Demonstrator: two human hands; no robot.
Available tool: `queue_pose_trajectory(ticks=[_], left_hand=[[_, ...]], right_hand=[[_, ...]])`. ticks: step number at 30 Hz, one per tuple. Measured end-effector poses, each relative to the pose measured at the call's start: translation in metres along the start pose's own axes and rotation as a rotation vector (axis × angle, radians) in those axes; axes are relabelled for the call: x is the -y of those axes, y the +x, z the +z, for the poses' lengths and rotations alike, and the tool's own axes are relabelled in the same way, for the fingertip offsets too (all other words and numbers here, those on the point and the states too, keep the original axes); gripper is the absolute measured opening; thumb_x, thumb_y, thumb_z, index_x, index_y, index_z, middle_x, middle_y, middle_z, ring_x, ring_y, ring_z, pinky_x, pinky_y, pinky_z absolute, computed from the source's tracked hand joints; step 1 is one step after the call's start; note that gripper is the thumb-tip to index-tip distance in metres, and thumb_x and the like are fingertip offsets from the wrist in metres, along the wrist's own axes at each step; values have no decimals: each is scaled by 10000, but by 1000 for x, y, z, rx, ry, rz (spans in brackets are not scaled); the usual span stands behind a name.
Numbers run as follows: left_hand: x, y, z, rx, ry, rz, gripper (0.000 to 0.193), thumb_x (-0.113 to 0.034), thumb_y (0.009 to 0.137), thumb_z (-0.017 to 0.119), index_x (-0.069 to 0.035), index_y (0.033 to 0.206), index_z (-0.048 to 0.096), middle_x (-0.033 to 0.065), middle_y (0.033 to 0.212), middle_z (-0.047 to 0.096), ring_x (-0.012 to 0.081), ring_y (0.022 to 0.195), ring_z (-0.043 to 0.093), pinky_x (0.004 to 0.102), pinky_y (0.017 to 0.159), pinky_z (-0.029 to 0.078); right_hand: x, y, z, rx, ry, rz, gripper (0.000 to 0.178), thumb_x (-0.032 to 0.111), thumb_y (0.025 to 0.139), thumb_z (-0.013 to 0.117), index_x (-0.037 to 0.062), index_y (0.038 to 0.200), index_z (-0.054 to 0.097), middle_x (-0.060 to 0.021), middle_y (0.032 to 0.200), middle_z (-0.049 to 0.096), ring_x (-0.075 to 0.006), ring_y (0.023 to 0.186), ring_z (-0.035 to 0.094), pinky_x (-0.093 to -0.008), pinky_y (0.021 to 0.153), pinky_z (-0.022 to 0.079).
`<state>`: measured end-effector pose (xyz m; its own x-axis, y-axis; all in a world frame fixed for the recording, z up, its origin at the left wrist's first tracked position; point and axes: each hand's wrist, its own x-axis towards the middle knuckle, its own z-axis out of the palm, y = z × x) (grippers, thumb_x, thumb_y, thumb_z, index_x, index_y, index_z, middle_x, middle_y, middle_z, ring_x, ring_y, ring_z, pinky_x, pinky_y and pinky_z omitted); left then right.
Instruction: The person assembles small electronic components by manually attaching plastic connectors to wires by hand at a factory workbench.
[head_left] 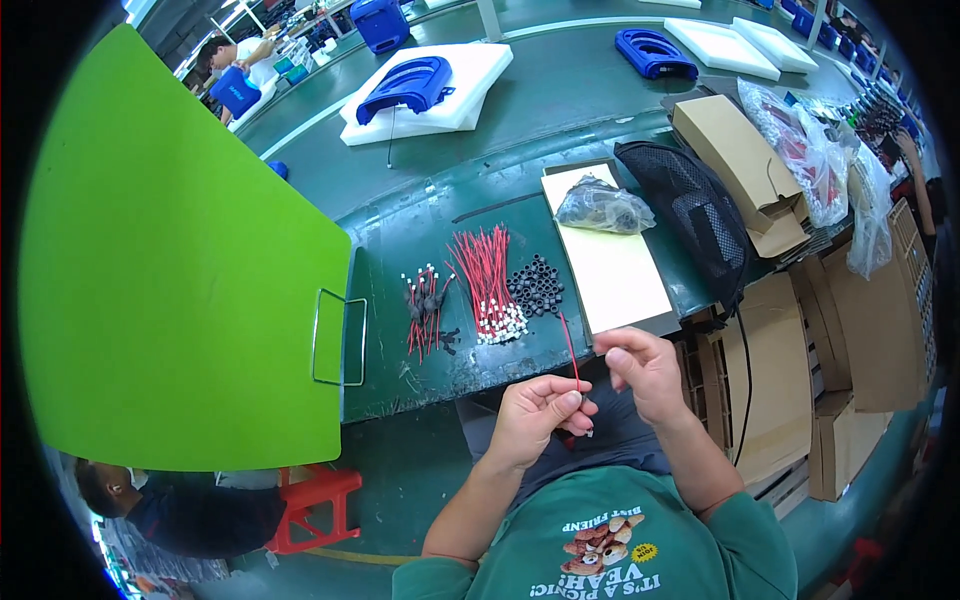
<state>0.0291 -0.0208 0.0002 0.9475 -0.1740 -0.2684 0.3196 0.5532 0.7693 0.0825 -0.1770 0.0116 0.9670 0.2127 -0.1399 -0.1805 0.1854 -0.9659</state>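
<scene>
My left hand (545, 412) is closed in a pinch on a thin red wire (572, 350) just off the table's front edge. The wire's upper end stands up past the fingers, and a small white connector (589, 433) shows below them. Close by on the right, my right hand (645, 372) is raised with bent fingers, apart from the wire; I see nothing in it. Ahead on the green table lie a bundle of red wires (482, 262) with white connectors, a heap of small black rings (536, 287), and several wires with dark lumps (427, 300) on them.
Right of the rings, a shallow box (615, 275) bears a clear bag (603, 206) of dark parts. Beyond are a black mesh bag (690, 205) and a cardboard box (740, 165). A green panel (190, 270) with a metal handle (340, 338) borders the left; a person sits beside it.
</scene>
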Motion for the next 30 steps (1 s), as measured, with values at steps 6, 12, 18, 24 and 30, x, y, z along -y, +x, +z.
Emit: queue_pose_trajectory(ticks=[6, 12, 18, 24, 30], left_hand=[[-2, -2, 0, 149, 9, -101, 173, -109, 857, 554, 29, 957, 579, 120, 777, 639, 110, 587, 612, 213, 531, 513], [2, -2, -5, 142, -128, -87, 142, -103, 862, 543, 15, 933, 577, 115, 751, 637, 99, 542, 599, 208, 495, 504], [10, -1, -3, 40, -492, -59, 111, -104, 874, 517, -5, 909, 553, 123, 739, 638, 105, 529, 602, 205, 487, 504], [14, 0, 3, -76, -467, 35, 107, -113, 874, 522, -10, 894, 543, 126, 730, 637, 111, 514, 597, 207, 474, 499], [15, -3, 15, -147, -226, 190, 117, -127, 875, 530, -10, 881, 522, 114, 694, 623, 99, 483, 568, 207, 462, 491]], right_hand=[[3, 3, -1, 334, 37, -21, 166, 23, 789, 591, -30, 944, 619, -95, 731, 636, -63, 487, 504, -168, 430, 402], [1, 3, -4, 291, 432, -8, 96, 19, 813, 561, -33, 871, 618, -130, 815, 640, -80, 550, 543, -171, 479, 421], [14, 0, -12, 486, 254, -165, 76, -22, 774, 583, -44, 832, 628, -162, 915, 632, -175, 731, 623, -259, 653, 500], [31, 7, -19, 560, -196, -335, 89, -6, 689, 669, -13, 774, 643, -137, 894, 622, -177, 762, 624, -263, 697, 493], [46, 1, -10, 507, -487, -361, 96, 24, 683, 653, -3, 657, 565, -110, 876, 586, -165, 682, 622, -255, 595, 500]])
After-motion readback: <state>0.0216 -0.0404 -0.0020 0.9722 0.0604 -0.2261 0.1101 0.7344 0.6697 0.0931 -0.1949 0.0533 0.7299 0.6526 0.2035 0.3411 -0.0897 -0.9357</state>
